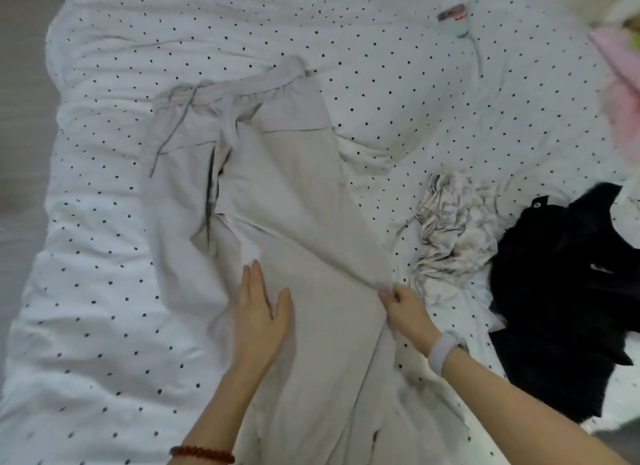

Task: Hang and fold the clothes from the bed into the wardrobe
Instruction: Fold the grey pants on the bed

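Light grey drawstring trousers (287, 187) lie spread on the bed, waistband at the far side, legs running toward me. My left hand (261, 312) lies flat with straight fingers on the near trouser leg. My right hand (403, 308) pinches the right edge of that leg's fabric between thumb and fingers. A crumpled pale patterned garment (453, 229) sits to the right of the trousers, and a black garment (568, 284) lies further right at the bed's edge.
The bed is covered by a white duvet with black dots (104, 291). A small grey and pink object with a cord (453, 17) lies at the far side. Pink fabric (620, 94) and a plush toy sit at the far right corner.
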Motion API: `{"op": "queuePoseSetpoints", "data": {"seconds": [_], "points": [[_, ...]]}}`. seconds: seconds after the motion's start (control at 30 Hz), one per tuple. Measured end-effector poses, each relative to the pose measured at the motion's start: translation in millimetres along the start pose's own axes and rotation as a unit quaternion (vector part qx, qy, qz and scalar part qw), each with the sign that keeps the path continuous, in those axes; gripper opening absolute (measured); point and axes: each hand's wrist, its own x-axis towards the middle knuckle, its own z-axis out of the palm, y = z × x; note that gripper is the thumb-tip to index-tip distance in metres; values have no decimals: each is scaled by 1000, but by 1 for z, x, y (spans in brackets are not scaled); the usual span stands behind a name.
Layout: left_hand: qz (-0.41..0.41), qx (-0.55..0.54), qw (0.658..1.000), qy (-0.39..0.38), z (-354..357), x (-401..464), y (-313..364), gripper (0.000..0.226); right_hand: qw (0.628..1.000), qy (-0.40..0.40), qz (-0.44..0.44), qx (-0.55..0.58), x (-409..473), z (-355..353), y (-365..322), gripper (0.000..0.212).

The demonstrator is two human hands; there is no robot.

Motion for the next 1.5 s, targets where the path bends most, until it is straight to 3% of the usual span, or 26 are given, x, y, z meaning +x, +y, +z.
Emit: {"op": "queuePoseSetpoints", "data": {"seconds": [0.1,0.17,0.23,0.3,0.37,0.43,0.5,0.63,0.73,0.8,0.87,1.03,1.1,1.17,1.23,1.33,1.4,1.5], "points": [[-32,28,994,102,17,-37,5,62,993,41,28,107,33,-43,5,20],[-96,29,976,195,30,-55,6,52,983,10,59,173,39,-52,16,29],[-193,-15,953,234,35,-69,-1,53,986,-59,62,143,19,-40,26,33],[-249,-76,935,240,38,-83,-13,53,988,-106,24,109,-17,-17,47,22],[-254,-116,933,225,42,-105,-18,48,986,-121,-8,117,-61,2,69,11],[-243,-130,948,162,50,-133,-12,43,985,-131,-6,115,-85,16,89,8],[-238,-93,963,89,62,-160,-8,49,985,-140,21,101,-95,24,107,13],[-265,-35,962,55,78,-195,-26,69,983,-120,14,137,-118,30,121,9],[-261,59,963,41,83,-207,-42,64,983,-62,-45,165,-142,28,126,35],[-255,78,963,49,86,-204,-49,45,989,-66,-60,115,-147,33,132,38],[-228,26,971,68,83,-207,-56,29,994,-59,-73,63,-158,41,141,33],[-219,-194,953,84,59,-228,-51,34,994,18,-49,101,-174,22,158,15],[-217,-290,931,45,52,-232,-39,36,991,54,-75,93,-176,-3,163,16],[-216,-383,896,-55,53,-235,-24,29,990,64,-82,90,-176,-28,164,18],[-203,-390,889,-132,64,-240,-8,29,997,14,-48,62,-175,-54,163,26],[-231,-325,906,-145,88,-250,5,36,993,-92,-15,-79,-172,-80,175,22],[-252,-323,905,-113,103,-256,9,35,988,-68,-7,-139,-167,-93,189,33],[-252,-311,912,-85,119,-263,21,35,981,49,-25,-188,-165,-112,208,29]]}}
